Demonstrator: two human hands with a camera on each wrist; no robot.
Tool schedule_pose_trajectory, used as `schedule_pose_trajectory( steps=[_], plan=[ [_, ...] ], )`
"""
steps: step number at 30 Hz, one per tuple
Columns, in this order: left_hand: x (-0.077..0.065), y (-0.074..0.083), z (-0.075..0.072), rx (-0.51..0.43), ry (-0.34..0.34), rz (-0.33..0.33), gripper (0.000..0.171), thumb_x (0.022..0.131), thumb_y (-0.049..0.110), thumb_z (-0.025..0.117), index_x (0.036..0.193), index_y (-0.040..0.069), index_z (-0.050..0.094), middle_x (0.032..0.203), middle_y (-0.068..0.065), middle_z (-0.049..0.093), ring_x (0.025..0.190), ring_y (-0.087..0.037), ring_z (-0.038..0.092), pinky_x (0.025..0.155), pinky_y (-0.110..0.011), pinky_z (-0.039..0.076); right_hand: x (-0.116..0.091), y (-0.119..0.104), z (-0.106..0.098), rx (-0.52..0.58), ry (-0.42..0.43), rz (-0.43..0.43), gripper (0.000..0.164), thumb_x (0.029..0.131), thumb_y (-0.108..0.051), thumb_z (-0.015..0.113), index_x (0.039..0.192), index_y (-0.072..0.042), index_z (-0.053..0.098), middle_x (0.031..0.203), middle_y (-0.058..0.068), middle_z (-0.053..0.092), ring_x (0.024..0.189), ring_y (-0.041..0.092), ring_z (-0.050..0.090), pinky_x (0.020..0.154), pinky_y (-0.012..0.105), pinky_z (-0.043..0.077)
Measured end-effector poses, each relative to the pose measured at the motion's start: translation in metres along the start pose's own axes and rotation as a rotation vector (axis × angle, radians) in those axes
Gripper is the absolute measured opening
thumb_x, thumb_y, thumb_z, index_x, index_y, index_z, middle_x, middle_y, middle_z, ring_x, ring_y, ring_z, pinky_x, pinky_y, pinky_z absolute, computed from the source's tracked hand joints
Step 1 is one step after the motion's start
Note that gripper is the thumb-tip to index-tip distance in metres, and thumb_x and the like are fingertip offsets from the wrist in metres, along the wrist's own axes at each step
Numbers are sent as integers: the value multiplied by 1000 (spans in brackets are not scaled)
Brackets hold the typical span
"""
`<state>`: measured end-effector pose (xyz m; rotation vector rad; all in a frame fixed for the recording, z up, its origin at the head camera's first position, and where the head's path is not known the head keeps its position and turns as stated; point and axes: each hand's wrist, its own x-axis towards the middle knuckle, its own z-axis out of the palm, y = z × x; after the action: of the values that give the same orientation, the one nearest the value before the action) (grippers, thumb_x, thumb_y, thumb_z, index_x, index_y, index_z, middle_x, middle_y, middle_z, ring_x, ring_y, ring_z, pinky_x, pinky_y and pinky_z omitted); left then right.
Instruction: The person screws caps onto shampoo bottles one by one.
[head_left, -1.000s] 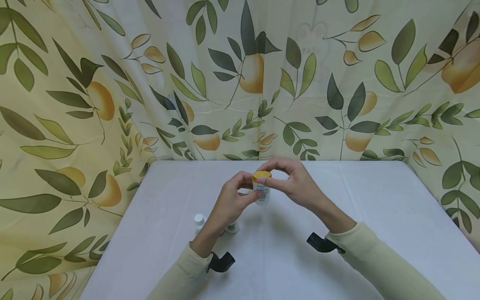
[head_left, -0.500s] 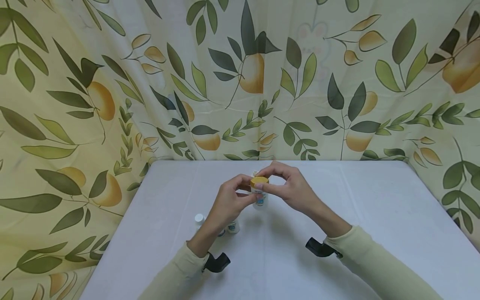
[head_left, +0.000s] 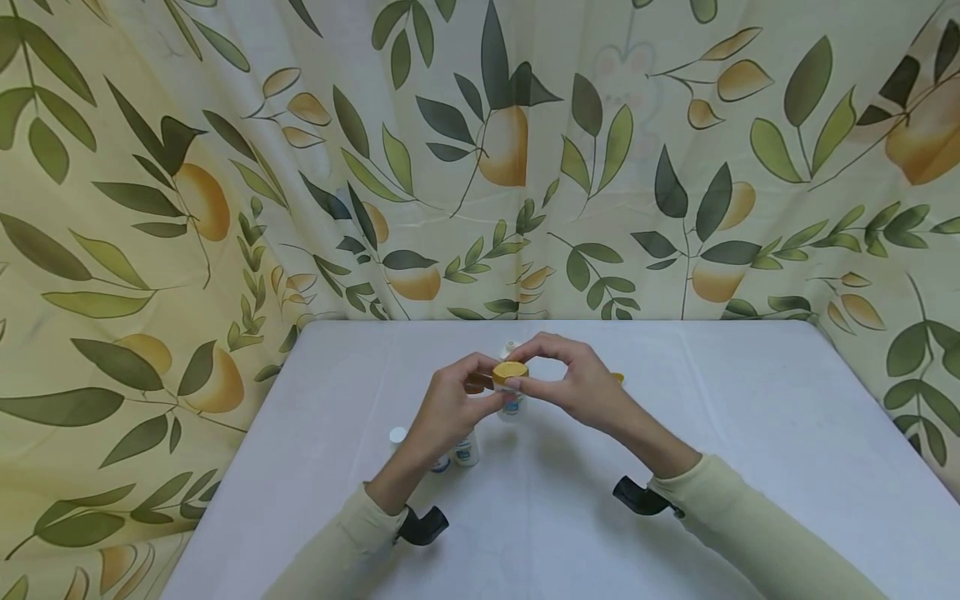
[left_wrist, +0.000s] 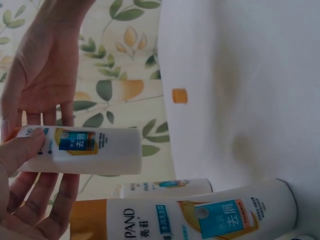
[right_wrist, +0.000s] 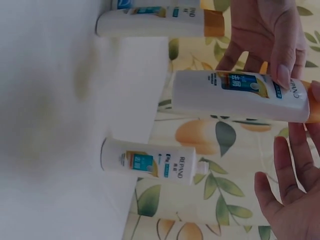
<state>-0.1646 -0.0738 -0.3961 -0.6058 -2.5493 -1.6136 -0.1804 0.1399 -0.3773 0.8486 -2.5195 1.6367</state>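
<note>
My left hand (head_left: 457, 396) pinches the white body of a small shampoo bottle (left_wrist: 115, 152) between thumb and fingers, up off the table. The bottle stands about upright, its blue label showing. On its yellow-orange cap (head_left: 511, 372) my right hand (head_left: 573, 379) has thumb and fingertips, from the right side. Farther back stands a similar bottle (right_wrist: 150, 160) with its white nozzle bare. A loose yellow cap (left_wrist: 180, 96) rests on the table, partly covered by my right hand in the head view.
By my left forearm stand several more bottles, among them a white-capped one (head_left: 397, 436) and one with an orange cap (left_wrist: 87, 220). The white-covered table (head_left: 720, 400) ends at a leaf-patterned curtain (head_left: 637, 208).
Both hands have come slightly nearer and to the left with the bottle. The bare nozzle behind and the loose cap on the right now show past my hands.
</note>
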Motion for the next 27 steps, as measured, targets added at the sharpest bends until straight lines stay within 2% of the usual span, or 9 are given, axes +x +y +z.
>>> schedule_pose_trajectory(
  steps=[5, 11, 20, 27],
  plan=[
    [-1, -4, 1, 20, -7, -5, 29, 86, 16, 83, 111, 15, 69, 106, 5, 72, 98, -15, 68, 94, -44, 57, -1, 0, 4, -23, -3, -8, 24, 88, -30, 82, 110, -30, 72, 112, -11, 69, 121, 14, 58, 112, 60, 37],
    [-3, -9, 1, 38, -36, 2, 27, 87, 17, 82, 110, 15, 68, 104, 5, 73, 97, -14, 68, 97, -46, 55, -4, 3, 8, -25, 3, -19, 22, 88, -31, 82, 108, -31, 73, 107, -11, 68, 115, 14, 60, 111, 59, 37],
    [-7, -15, -1, 58, -67, 13, 27, 86, 17, 83, 109, 15, 69, 101, 9, 73, 96, -10, 66, 100, -46, 52, -7, 9, 14, -6, -8, 18, 21, 88, -33, 81, 107, -32, 73, 105, -11, 69, 110, 14, 60, 113, 62, 34],
    [-9, -17, -2, 83, -79, 9, 27, 86, 17, 83, 109, 14, 70, 101, 9, 72, 94, -8, 67, 97, -42, 54, -10, 13, 18, -2, -19, 40, 22, 87, -34, 82, 106, -32, 73, 105, -11, 68, 112, 15, 60, 110, 63, 39]
  ],
)
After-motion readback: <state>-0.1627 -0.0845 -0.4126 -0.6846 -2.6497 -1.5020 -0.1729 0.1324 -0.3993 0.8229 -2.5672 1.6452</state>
